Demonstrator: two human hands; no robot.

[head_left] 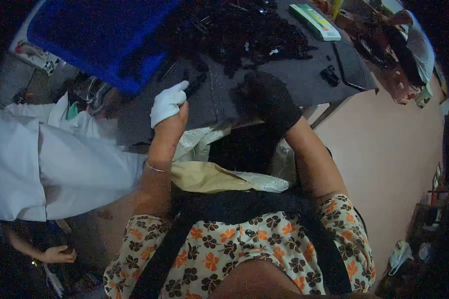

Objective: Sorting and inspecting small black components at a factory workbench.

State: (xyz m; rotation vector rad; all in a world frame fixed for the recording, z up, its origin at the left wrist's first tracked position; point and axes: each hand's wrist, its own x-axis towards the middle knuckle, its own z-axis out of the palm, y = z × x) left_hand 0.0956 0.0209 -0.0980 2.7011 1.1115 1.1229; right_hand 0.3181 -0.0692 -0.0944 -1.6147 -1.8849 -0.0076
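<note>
My left hand [168,104], in a white glove with a bare thumb, is closed above the near part of a dark grey tabletop [212,99]. A dark piece [195,87] shows by its fingertips, too dim to name. My right hand [272,102] wears a black glove and is over the same tabletop, farther right. Its fingers blend into the dark surface, so their pose and anything in them are hidden. Beyond both hands spreads a heap of small black parts [244,40] with some shiny bits.
A blue sheet or tray [95,40] covers the far left. At the far right lie a green and white box [315,22], a bent black rod [346,70] and a small black part [329,75]. An open sack [204,174] is below the near edge. Someone in white [80,169] is at left.
</note>
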